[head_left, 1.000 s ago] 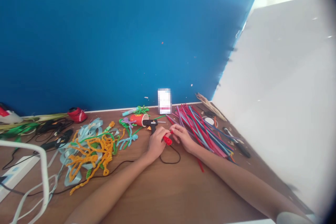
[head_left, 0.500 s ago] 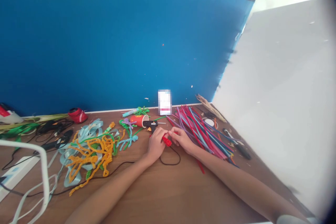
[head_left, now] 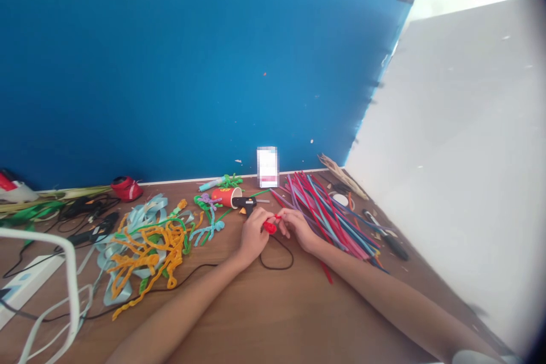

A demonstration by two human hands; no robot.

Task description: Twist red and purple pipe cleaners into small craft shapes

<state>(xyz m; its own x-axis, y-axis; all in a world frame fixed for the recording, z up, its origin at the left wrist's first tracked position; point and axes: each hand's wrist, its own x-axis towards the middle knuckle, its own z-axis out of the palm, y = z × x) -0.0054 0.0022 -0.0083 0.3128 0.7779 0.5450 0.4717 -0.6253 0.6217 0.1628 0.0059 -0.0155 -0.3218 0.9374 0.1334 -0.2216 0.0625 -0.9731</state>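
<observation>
My left hand (head_left: pixel 255 234) is closed on a small bundle of red pipe cleaner (head_left: pixel 269 227), coiled or folded at its near end. With thumb and forefinger, my right hand (head_left: pixel 297 228) pinches a thin red end of the same pipe cleaner. Both hands are close together above the table. Just behind my left hand lies a black glue gun (head_left: pixel 245 202), its cord (head_left: pixel 277 268) looping below my hands. A red paper cup (head_left: pixel 226 196) rests on its side by the gun.
Loose pipe cleaners (head_left: pixel 328 210) in several colours spread out on the right. To the left, orange twisted pipe cleaners (head_left: pixel 160 256) lie over pale blue ribbon (head_left: pixel 117 281). A screen (head_left: pixel 267 168) stands against the blue partition (head_left: pixel 191 79); a white frame (head_left: pixel 70 273) is at near left.
The red bundle has turned in my left hand. A thin red end now shows between my right fingers, which have shifted slightly. The things on the table are unmoved.
</observation>
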